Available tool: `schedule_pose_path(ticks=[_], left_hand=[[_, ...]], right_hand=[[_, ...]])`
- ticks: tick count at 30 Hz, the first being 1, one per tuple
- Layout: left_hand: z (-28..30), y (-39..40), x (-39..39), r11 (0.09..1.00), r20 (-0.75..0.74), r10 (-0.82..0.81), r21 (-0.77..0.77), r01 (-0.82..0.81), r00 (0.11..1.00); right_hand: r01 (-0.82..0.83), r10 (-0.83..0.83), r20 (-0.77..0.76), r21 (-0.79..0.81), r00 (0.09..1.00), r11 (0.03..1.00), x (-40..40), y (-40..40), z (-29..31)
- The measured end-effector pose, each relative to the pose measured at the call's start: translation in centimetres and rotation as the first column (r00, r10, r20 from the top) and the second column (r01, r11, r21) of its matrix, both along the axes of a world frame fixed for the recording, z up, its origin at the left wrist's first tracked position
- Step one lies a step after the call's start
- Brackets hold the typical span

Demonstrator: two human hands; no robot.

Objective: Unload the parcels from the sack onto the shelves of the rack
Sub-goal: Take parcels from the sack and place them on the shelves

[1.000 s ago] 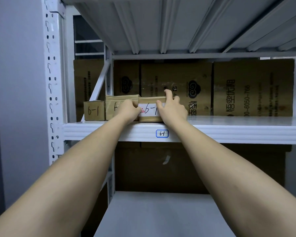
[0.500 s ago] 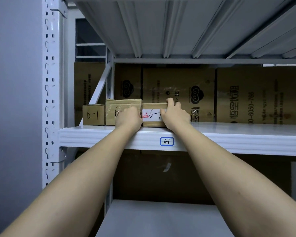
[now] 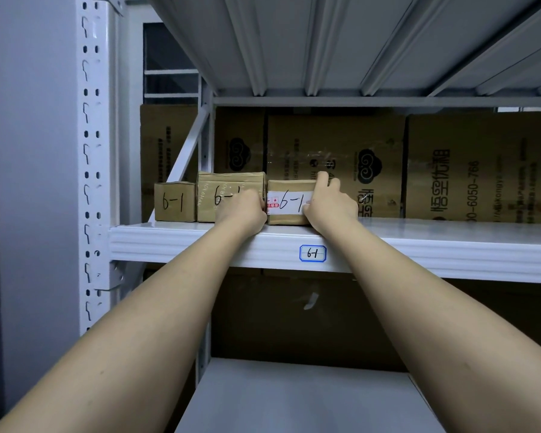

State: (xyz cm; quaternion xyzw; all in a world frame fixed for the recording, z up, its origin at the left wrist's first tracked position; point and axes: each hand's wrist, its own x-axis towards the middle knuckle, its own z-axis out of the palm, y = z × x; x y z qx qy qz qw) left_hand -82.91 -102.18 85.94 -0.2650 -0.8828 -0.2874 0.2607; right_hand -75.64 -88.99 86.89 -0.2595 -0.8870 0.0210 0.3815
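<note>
On the middle shelf (image 3: 419, 239) of the white rack (image 3: 91, 151), near the front edge: three brown parcels side by side. At the right end of that row, the parcel (image 3: 289, 186) with a white strip and "6-1" in black pen. Sits flat on the shelf, just beside the middle parcel (image 3: 228, 189); cannot tell if touching it, with a hand in the way.

On the left end of this parcel: the left hand (image 3: 242, 210). Holds that end with curled fingers and covers part of the middle parcel's front. Cannot see the fingertips.

On the right end: the right hand (image 3: 331, 204). Grips the top right corner, with fingers (image 3: 322, 179) bent over the top and the thumb on the front, at the edge of the white strip.

Further left: the middle parcel, a bit taller, also marked in black pen, partly hidden. At the far left of the row: a small parcel (image 3: 174, 201), marked "6-1", close to the middle one.

Behind the row, at the far side of the shelf: big brown cartons (image 3: 334, 157) standing up, with dark print on them.

On the front edge of the shelf, below the held parcel: a small blue-edged tag (image 3: 313, 253) that reads "6-1".

Below: a lower shelf (image 3: 310, 398), white, with dark cartons at its far side. Above: the ribbed underside of the top shelf (image 3: 294, 42).
</note>
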Motion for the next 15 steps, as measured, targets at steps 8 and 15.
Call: schedule_pose_path(ticks=[8,15], left_hand=[[0.0,-0.2,0.6,1.0,-0.002,-0.019,0.004,0.019,1.0],[-0.2,-0.3,1.2,0.993,-0.034,0.0,0.119,0.004,0.999]], right_hand=[[-0.051,0.051,0.009,-0.059,0.999,0.997,-0.1,0.3,0.0],[-0.02,0.018,-0.021,-0.108,1.0,0.994,0.7,-0.2,-0.1]])
